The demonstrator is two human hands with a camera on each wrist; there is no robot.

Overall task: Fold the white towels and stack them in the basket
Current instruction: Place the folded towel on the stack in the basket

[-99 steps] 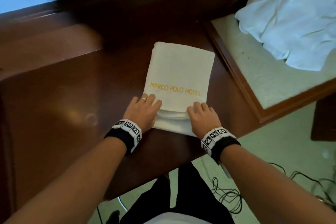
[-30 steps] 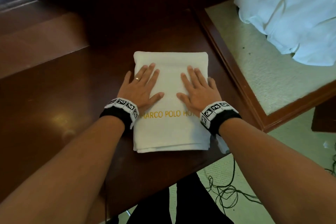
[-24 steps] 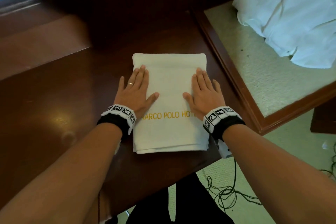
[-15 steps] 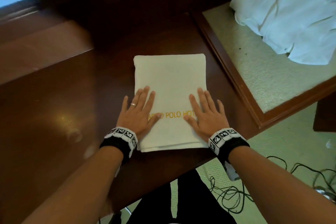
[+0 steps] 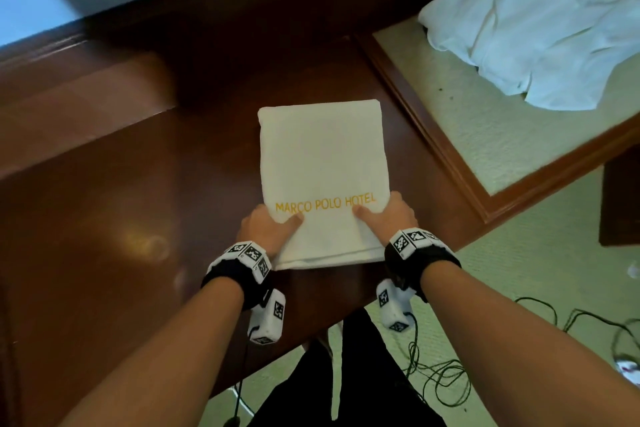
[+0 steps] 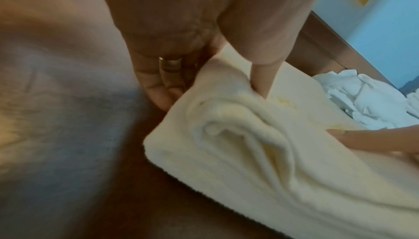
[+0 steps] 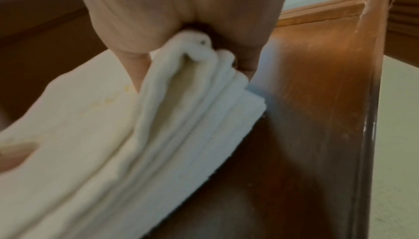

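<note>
dim warm indoor light; soft glare patch on tabletop (image 5: 145, 246); wrist views blurred, smeared at edges

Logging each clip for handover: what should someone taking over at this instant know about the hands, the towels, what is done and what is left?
Left hand and right hand each pinch a near side of the folded towel, thumbs on top.
The towel lies flat on the wooden table.
Unfolded white linen is heaped at the far right.
Done: this towel is folded.
Left: put it in the basket, which is not in view, then fold the rest.
</note>
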